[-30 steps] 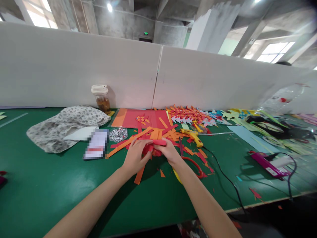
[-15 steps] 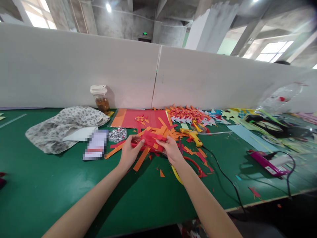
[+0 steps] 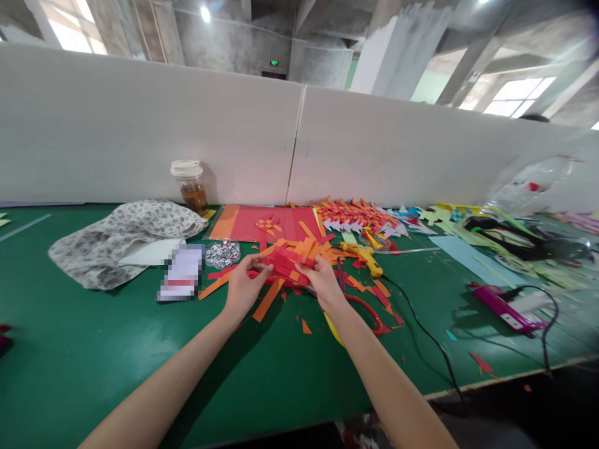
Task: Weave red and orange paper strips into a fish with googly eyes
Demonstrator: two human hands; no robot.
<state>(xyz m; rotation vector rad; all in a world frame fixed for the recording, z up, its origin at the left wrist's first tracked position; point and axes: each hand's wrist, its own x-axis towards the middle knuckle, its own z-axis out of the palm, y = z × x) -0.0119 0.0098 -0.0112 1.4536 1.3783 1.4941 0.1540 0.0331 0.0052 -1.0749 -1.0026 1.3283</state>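
Note:
Both hands pinch red paper strips (image 3: 283, 260) over a pile of cut orange and red strips. My left hand (image 3: 247, 284) is closed on the left end of the red paper, thumb uppermost. At the right end, my right hand (image 3: 324, 282) has thumb and fingers closed on the same paper. An orange strip (image 3: 268, 302) slants down below the hands. Scissors with a red and yellow handle (image 3: 369, 307) lie partly under my right wrist. Behind the hands, a woven paper fish (image 3: 266, 222) rests on red and orange sheets (image 3: 292, 218).
A yellow glue gun (image 3: 364, 257) with its cord lies to the right, near a purple power strip (image 3: 508, 310). Several woven fish (image 3: 355, 215) are piled behind. On the left are a phone (image 3: 182, 274), a bag of googly eyes (image 3: 223, 254), patterned cloth (image 3: 126, 243) and a lidded cup (image 3: 189, 187).
Hardly anything differs. Both hands keep their grip on the red paper, with only a very slight shift of the left fingers.

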